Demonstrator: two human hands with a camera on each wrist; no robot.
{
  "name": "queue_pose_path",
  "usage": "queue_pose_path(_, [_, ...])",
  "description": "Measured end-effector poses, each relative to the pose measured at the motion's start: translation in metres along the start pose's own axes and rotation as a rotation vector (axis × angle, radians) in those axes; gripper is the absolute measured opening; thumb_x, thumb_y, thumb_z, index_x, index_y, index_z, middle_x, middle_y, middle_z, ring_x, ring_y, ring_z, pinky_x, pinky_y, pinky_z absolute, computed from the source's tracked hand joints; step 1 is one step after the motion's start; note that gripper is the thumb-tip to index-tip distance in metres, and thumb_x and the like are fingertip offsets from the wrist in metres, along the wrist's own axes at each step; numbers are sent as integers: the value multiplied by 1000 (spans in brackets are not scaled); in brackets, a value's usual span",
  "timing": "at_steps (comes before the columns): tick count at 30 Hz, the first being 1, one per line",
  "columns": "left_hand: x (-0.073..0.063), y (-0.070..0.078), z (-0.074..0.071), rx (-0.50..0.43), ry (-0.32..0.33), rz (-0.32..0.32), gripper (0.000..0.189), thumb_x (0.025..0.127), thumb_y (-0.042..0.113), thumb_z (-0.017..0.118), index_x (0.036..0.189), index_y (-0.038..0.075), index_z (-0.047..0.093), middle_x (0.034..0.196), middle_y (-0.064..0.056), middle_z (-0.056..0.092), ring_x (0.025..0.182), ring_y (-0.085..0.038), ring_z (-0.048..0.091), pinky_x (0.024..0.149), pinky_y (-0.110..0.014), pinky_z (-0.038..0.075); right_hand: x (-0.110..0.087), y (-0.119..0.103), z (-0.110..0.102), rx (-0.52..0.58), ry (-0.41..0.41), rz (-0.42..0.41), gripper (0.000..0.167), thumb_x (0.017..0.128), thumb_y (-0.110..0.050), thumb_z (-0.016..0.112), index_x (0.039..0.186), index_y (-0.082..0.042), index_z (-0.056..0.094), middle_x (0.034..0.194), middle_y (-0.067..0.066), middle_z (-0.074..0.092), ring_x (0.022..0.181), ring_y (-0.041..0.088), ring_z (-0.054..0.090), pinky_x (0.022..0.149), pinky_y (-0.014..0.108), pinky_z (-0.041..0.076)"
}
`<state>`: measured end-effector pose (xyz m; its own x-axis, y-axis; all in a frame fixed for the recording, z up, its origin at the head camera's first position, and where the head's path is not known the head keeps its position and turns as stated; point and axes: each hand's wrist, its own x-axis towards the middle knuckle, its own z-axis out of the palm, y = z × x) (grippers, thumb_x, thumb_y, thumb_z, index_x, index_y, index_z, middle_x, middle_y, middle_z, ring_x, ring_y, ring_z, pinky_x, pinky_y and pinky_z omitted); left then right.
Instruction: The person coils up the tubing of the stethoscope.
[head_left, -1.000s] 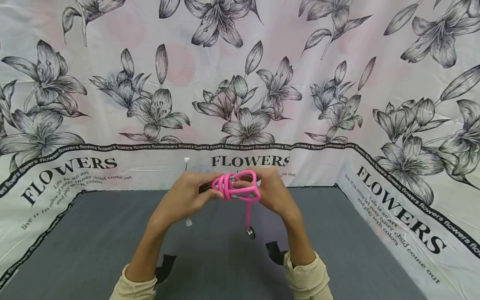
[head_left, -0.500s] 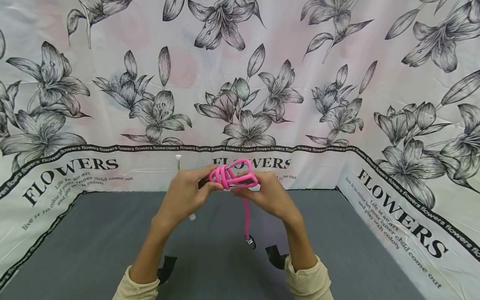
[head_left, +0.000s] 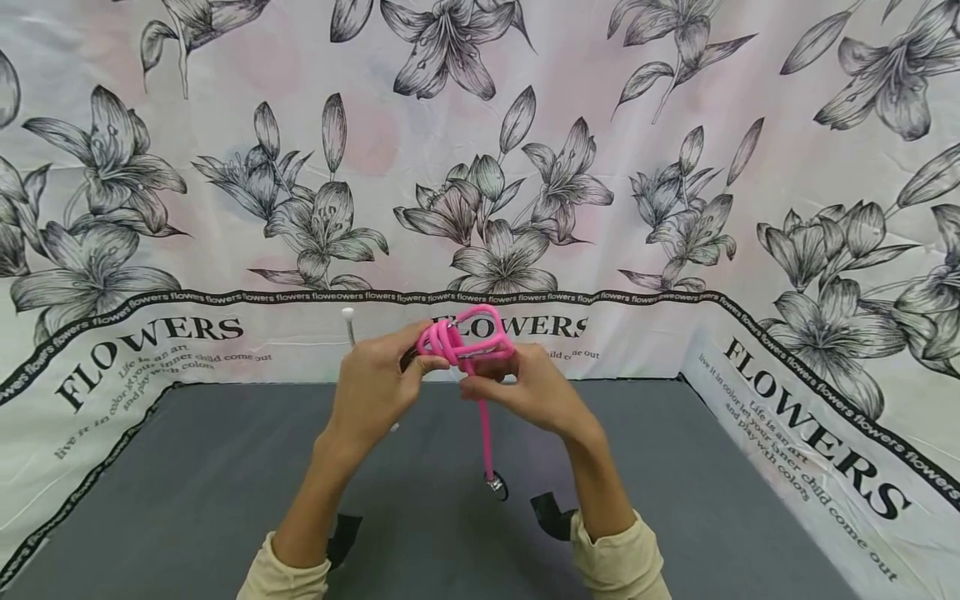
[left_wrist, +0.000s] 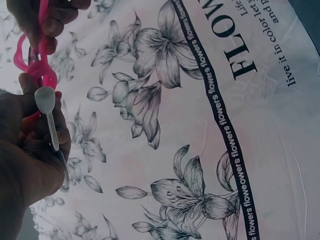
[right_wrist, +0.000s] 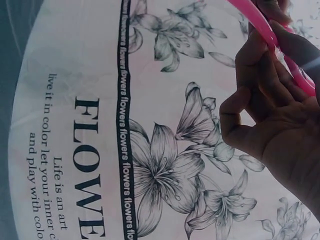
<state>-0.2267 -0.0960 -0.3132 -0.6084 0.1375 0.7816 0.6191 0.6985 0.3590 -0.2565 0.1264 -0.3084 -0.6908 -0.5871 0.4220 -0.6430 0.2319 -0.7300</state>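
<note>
A pink stethoscope (head_left: 442, 342) is held up in front of me, its tubing wound in several turns around itself with a loop on the right. My left hand (head_left: 377, 375) pinches the wound part between thumb and fingers. A metal ear tube with a white ear tip (head_left: 348, 315) sticks up beside that hand; the ear tip (left_wrist: 45, 100) also shows in the left wrist view. My right hand (head_left: 534, 388) pinches the tubing under the loop with thumb and fingers. From there a free length of tubing (head_left: 485, 433) hangs down to the chest piece (head_left: 497, 485).
Below the hands lies a grey table surface (head_left: 697, 517). Two black tape pieces (head_left: 551, 515) are on it near the forearms. A white cloth printed with flowers (head_left: 495, 250) closes off the back and both sides.
Both hands have risen a little with the stethoscope, and its loop has tilted upward. The hanging tubing now shows in front, at the right fingertips. The chest piece hangs slightly lower.
</note>
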Motion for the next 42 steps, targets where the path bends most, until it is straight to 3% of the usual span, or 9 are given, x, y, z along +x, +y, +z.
queue_pose_path(8, [4, -3, 0, 72, 98, -94, 33, 84, 30, 83, 108, 8, 75, 57, -2, 44, 49, -10, 33, 47, -26, 28, 3, 2, 5, -41, -68, -44, 15, 97, -8, 73, 111, -1, 75, 93, 10, 79, 83, 14, 75, 77, 29, 61])
queue_pose_path(13, [4, 0, 1, 117, 110, -78, 31, 87, 32, 81, 106, 8, 75, 57, -2, 46, 47, -11, 33, 45, -27, 30, 0, -6, 8, -200, -51, -92, 16, 97, -8, 74, 111, -1, 73, 90, 7, 77, 78, 11, 71, 75, 28, 60])
queue_pose_path(17, [3, 2, 2, 165, 127, -58, 27, 89, 31, 79, 100, 7, 73, 56, -2, 47, 46, -11, 34, 45, -28, 32, -2, -13, 11, -313, -54, -82, 19, 95, -5, 73, 113, 0, 70, 87, 6, 73, 75, 5, 64, 72, 26, 59])
queue_pose_path(22, [1, 3, 5, 238, 118, -31, 29, 88, 33, 79, 92, 6, 69, 55, -2, 47, 45, -10, 33, 44, -27, 34, -5, -20, 17, -449, 0, -137, 9, 91, 1, 71, 98, -4, 70, 81, 2, 68, 74, 9, 60, 69, 21, 54])
queue_pose_path(26, [0, 4, 5, 304, 91, -28, 31, 88, 33, 79, 87, 5, 65, 54, -3, 45, 43, -11, 30, 43, -26, 31, -7, -25, 20, -664, 106, -241, 8, 86, 1, 74, 91, -5, 74, 79, 1, 66, 74, 14, 56, 71, 25, 51])
queue_pose_path(30, [-1, 7, 2, 371, 43, -47, 26, 90, 25, 81, 93, 2, 67, 55, -7, 49, 43, -14, 30, 43, -25, 29, -7, -28, 21, -867, 192, -309, 9, 89, -2, 76, 96, -7, 78, 83, 1, 66, 77, 16, 53, 75, 30, 47])
queue_pose_path(36, [-6, 15, 2, 467, -38, -42, 25, 89, 16, 83, 105, 1, 71, 58, -7, 58, 41, -15, 38, 42, -27, 39, -6, -29, 20, -1106, 235, -367, 7, 93, -9, 78, 100, -12, 77, 94, 2, 66, 88, 20, 55, 79, 33, 45])
queue_pose_path(42, [-8, 25, 9, 457, -190, -45, 32, 85, 25, 85, 101, 0, 73, 56, -3, 55, 44, -12, 41, 46, -27, 47, -5, -21, 16, -1202, 307, -370, 19, 84, 0, 81, 94, -16, 80, 95, 3, 65, 94, 23, 59, 89, 39, 48])
